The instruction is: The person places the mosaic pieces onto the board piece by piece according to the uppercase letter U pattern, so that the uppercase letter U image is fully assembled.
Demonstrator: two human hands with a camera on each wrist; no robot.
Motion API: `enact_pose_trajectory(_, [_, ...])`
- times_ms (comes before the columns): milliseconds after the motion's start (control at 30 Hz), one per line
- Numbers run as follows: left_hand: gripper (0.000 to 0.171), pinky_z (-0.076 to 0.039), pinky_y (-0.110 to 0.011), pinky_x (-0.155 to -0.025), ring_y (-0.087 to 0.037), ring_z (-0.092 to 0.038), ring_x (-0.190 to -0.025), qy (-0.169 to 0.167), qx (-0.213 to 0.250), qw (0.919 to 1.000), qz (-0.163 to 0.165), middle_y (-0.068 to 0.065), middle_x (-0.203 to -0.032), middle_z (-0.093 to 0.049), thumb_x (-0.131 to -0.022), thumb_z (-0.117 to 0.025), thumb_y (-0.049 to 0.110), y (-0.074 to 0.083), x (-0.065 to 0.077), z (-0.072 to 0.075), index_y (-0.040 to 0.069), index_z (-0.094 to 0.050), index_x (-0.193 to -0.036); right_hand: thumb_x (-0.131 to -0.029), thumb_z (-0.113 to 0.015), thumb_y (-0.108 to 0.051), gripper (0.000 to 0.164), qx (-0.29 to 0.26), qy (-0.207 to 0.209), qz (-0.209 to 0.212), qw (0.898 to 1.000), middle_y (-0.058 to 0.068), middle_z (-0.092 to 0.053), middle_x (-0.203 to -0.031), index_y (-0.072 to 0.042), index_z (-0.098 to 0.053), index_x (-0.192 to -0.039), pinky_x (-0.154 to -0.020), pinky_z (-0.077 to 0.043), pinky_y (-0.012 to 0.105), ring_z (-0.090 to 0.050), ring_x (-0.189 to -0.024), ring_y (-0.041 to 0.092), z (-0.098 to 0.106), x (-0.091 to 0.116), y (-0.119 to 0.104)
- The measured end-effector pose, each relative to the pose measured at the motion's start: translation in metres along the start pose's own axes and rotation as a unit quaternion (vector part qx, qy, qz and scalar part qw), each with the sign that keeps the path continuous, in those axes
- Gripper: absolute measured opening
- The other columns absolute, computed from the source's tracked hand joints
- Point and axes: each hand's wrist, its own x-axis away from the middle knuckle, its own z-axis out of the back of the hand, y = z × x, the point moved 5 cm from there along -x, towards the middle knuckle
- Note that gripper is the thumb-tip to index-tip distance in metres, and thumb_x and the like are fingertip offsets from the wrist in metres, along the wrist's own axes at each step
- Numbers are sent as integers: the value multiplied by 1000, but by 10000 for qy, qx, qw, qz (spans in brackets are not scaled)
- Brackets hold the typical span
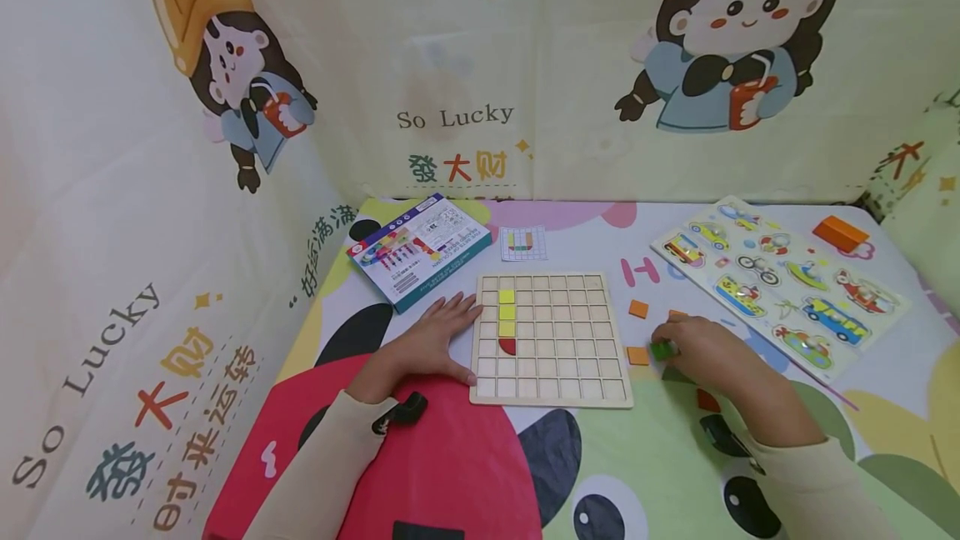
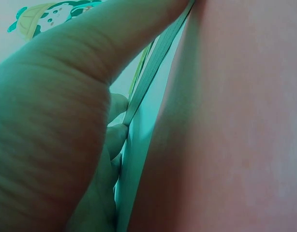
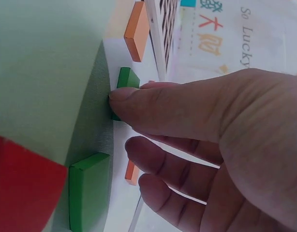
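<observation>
Green block [image 1: 663,350] pinched by my right hand [image 1: 705,352], thumb against finger, right of the wooden board [image 1: 568,348]; my left hand [image 1: 431,336] lies spread against its left edge, how firmly I can't tell. On it: three yellow squares [image 1: 507,312], one red piece [image 1: 507,347]; near its right side, three orange pieces [image 1: 637,356].

grid board [image 1: 570,333]: matt wood | green block [image 3: 127,77]: smooth | picture board [image 1: 777,297]: glossy | backdrop [image 1: 573,57]: creased cloth

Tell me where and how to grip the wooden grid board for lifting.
The wooden grid board lies flat with straight edges, so probably pinch its left and right rims, coming in from both sides. Mind the orange piece close beside the lower right rim.
</observation>
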Motion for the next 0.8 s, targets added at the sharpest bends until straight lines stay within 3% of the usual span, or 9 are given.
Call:
enact_pose_trajectory(233, [121, 5, -40, -116, -17, 3, -148, -4, 45, 10000, 73, 4, -163, -11, -61, -74, 73, 0, 0, 0, 21, -21, -157, -81, -78, -9, 29, 13, 38, -34, 10000, 10, -64, -107, -9, -72, -109, -87, -49, 52, -57, -98, 33, 0, -2, 0])
enact_pose_trajectory(433, [120, 3, -41, -116, -17, 2, -148, 11, 27, 10000, 82, 4, -162, -11, -61, -74, 73, -1, 0, 0, 21, -21, -157, -82, -78, -12, 29, 32, 82, 19, 10000, 1, -60, -98, -10, -71, -111, -81, -52, 46, -55, -85, 22, 1, -4, -2])
enact_pose_trajectory(800, [120, 4, -40, -116, -18, 2, -148, -17, 95, 9999, 94, 3, -162, -12, -62, -76, 70, 3, 2, 2, 21, -22, -156, -84, -77, -14, 29, 18, 142, 91, 9999, 3, -61, -101, -9, -71, -111, -86, -50, 50, -57, -92, 26, 6, -10, -11])
